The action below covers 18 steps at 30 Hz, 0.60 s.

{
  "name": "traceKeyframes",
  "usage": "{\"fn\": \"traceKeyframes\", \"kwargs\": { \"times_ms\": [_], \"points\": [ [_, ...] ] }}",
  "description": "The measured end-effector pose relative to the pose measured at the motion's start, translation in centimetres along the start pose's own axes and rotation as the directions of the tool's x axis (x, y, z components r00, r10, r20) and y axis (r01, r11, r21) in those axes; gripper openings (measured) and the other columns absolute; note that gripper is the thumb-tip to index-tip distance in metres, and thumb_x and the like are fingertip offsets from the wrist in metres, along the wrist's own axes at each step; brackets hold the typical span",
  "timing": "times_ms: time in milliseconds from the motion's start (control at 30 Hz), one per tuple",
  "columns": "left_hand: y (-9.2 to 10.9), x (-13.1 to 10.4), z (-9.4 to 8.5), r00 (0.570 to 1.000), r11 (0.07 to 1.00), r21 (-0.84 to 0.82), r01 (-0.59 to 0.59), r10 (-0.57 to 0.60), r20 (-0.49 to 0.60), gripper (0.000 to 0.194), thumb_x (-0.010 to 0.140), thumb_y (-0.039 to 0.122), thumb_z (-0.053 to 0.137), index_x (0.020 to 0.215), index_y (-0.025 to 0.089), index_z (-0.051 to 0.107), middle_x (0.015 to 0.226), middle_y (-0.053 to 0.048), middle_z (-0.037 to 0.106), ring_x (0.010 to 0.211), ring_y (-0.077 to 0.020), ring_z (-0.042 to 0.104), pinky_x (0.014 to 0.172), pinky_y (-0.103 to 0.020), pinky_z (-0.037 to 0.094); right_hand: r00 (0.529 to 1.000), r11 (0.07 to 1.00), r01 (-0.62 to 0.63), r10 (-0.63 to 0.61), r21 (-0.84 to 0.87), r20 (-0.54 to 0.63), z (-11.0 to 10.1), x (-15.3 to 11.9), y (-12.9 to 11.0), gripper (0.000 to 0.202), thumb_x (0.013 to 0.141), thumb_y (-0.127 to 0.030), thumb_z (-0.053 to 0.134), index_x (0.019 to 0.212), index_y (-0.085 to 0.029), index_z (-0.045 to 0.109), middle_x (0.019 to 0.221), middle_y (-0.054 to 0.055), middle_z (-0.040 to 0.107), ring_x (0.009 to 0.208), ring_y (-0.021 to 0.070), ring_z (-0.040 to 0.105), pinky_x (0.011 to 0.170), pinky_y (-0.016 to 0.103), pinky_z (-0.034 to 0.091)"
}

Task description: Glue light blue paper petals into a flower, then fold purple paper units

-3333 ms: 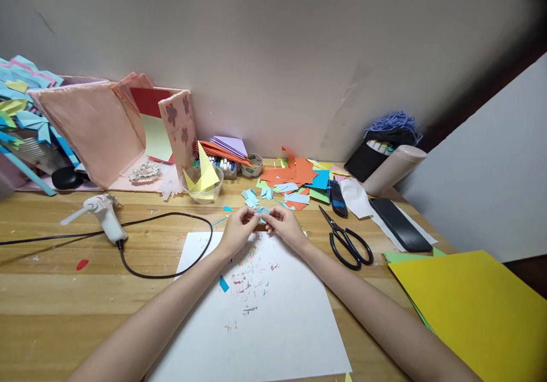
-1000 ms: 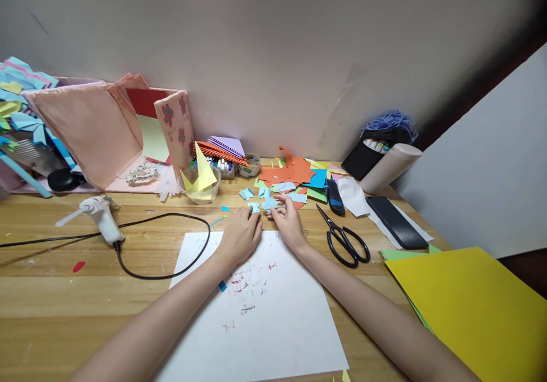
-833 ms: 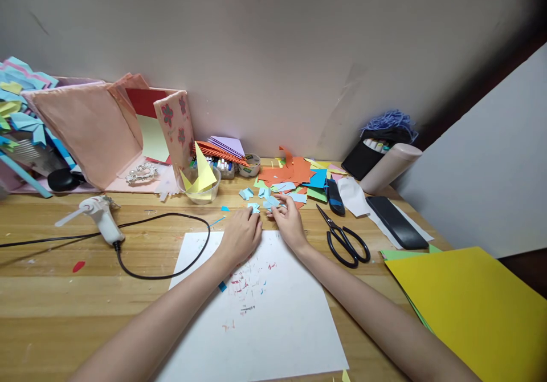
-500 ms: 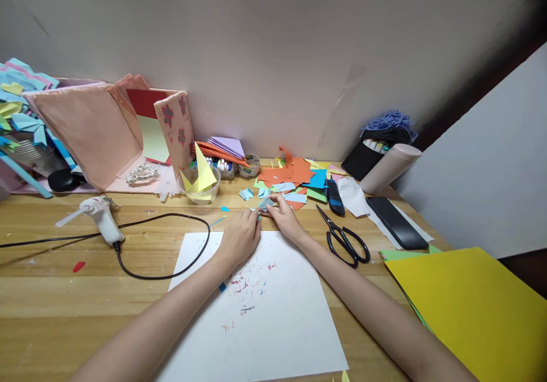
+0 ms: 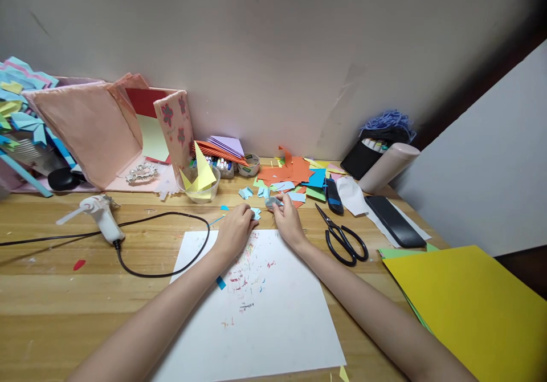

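Note:
Just beyond the far edge of a white sheet of paper (image 5: 273,325), my left hand (image 5: 234,228) is closed on a small light blue folded paper piece (image 5: 256,213). My right hand (image 5: 288,222) pinches another light blue folded paper (image 5: 272,202) between thumb and fingers. A gap separates the two pieces. Behind them, two more small light blue folded papers (image 5: 245,192) lie on the wooden table. Marks of coloured ink or paint spot the white sheet. My fingers partly cover both held pieces.
Scissors (image 5: 342,236) with black handles lie right of the sheet. A glue gun (image 5: 100,216) with its looped cord is at left. Orange paper scraps (image 5: 286,171), a plastic bowl (image 5: 205,194) and a black case (image 5: 395,222) stand behind. Yellow sheets (image 5: 470,296) cover the right side.
My hands have moved apart. The right hand has shifted slightly right with its paper, and the left hand slightly left, so the left hand's piece shows more.

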<state>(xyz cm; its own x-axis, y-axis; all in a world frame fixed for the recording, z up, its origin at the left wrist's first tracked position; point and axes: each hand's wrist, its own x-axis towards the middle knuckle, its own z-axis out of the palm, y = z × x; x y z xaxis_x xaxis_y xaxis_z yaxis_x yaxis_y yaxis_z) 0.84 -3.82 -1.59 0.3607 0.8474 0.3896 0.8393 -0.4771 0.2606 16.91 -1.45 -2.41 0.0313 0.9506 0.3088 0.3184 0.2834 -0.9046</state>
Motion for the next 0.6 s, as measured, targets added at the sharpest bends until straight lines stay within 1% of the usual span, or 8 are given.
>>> {"fn": "traceKeyframes", "kwargs": {
  "times_ms": [100, 167, 233, 267, 333, 433, 533, 600],
  "points": [
    [-0.10, -0.03, 0.03, 1.000, 1.000, -0.027, 0.004, -0.004, 0.004, 0.011, 0.082, 0.026, 0.054, 0.086, 0.017, 0.052, 0.090, -0.006, 0.057, 0.082, -0.0197, 0.053, 0.066, -0.029, 0.038, 1.000, 0.991, 0.025, -0.023, 0.131, -0.015, -0.09, -0.15, -0.22, 0.013, 0.084, -0.029, 0.043, 0.095, -0.022, 0.045, 0.098, 0.006, 0.055, 0.083, 0.0177, 0.062, 0.078, 0.034, 0.050],
    [-0.10, -0.03, 0.03, 1.000, 1.000, -0.029, 0.002, -0.002, 0.017, 0.012, 0.082, 0.027, 0.054, 0.087, 0.017, 0.051, 0.088, -0.006, 0.058, 0.081, -0.0198, 0.054, 0.066, -0.029, 0.038, 0.999, 0.985, -0.001, -0.007, 0.171, 0.042, -0.04, -0.17, -0.21, 0.014, 0.084, -0.031, 0.045, 0.094, -0.022, 0.045, 0.097, 0.005, 0.056, 0.081, 0.0171, 0.063, 0.078, 0.034, 0.051],
    [-0.04, -0.02, 0.01, 1.000, 1.000, -0.018, -0.003, 0.004, 0.026, 0.012, 0.083, 0.027, 0.054, 0.089, 0.017, 0.051, 0.087, -0.005, 0.058, 0.080, -0.0195, 0.054, 0.065, -0.029, 0.038, 0.994, 0.984, -0.052, 0.034, 0.173, 0.103, 0.08, -0.10, -0.01, 0.015, 0.083, -0.032, 0.046, 0.093, -0.022, 0.045, 0.094, 0.004, 0.056, 0.078, 0.0162, 0.064, 0.076, 0.034, 0.052],
    [0.01, -0.01, 0.00, 1.000, 1.000, -0.008, -0.005, 0.005, 0.030, 0.012, 0.083, 0.027, 0.054, 0.089, 0.017, 0.052, 0.087, -0.005, 0.059, 0.079, -0.0194, 0.054, 0.065, -0.029, 0.038, 0.993, 0.984, -0.068, 0.049, 0.167, 0.111, 0.13, -0.04, 0.13, 0.015, 0.083, -0.032, 0.046, 0.092, -0.021, 0.045, 0.092, 0.004, 0.057, 0.078, 0.0159, 0.064, 0.076, 0.034, 0.052],
    [0.10, 0.02, 0.00, 0.999, 1.000, 0.014, -0.009, 0.008, 0.039, 0.012, 0.084, 0.027, 0.052, 0.089, 0.017, 0.053, 0.087, -0.005, 0.059, 0.078, -0.0194, 0.054, 0.064, -0.029, 0.037, 0.995, 0.986, -0.065, 0.052, 0.152, 0.088, 0.19, 0.10, 0.40, 0.014, 0.083, -0.032, 0.046, 0.092, -0.021, 0.045, 0.092, 0.004, 0.057, 0.079, 0.0155, 0.063, 0.078, 0.034, 0.052],
    [0.16, 0.03, 0.01, 0.999, 1.000, 0.012, -0.002, 0.002, 0.050, 0.015, 0.088, 0.027, 0.045, 0.088, 0.016, 0.055, 0.086, -0.006, 0.060, 0.076, -0.0197, 0.054, 0.064, -0.029, 0.037, 0.999, 0.992, -0.018, 0.014, 0.122, 0.030, 0.08, 0.23, 0.60, 0.014, 0.083, -0.031, 0.046, 0.093, -0.021, 0.045, 0.094, 0.005, 0.056, 0.081, 0.0161, 0.061, 0.078, 0.034, 0.051],
    [0.04, 0.01, -0.10, 0.998, 0.995, -0.081, 0.064, -0.064, 0.008, 0.024, 0.091, 0.025, 0.034, 0.088, 0.016, 0.057, 0.086, -0.007, 0.061, 0.078, -0.0196, 0.055, 0.067, -0.029, 0.038, 1.000, 0.996, 0.015, -0.013, 0.086, -0.023, -0.14, 0.24, 0.45, 0.013, 0.083, -0.030, 0.046, 0.092, -0.021, 0.047, 0.096, 0.006, 0.056, 0.085, 0.0180, 0.059, 0.080, 0.036, 0.049],
    [-0.17, 0.02, -0.27, 0.986, 0.970, -0.192, 0.152, -0.163, -0.041, 0.027, 0.091, 0.026, 0.032, 0.088, 0.017, 0.058, 0.086, -0.007, 0.063, 0.079, -0.0194, 0.057, 0.068, -0.029, 0.038, 1.000, 0.989, 0.006, -0.007, 0.151, 0.006, -0.22, 0.16, 0.18, 0.012, 0.083, -0.030, 0.047, 0.091, -0.022, 0.045, 0.094, 0.005, 0.057, 0.086, 0.0181, 0.060, 0.082, 0.036, 0.048]
  ]
}}
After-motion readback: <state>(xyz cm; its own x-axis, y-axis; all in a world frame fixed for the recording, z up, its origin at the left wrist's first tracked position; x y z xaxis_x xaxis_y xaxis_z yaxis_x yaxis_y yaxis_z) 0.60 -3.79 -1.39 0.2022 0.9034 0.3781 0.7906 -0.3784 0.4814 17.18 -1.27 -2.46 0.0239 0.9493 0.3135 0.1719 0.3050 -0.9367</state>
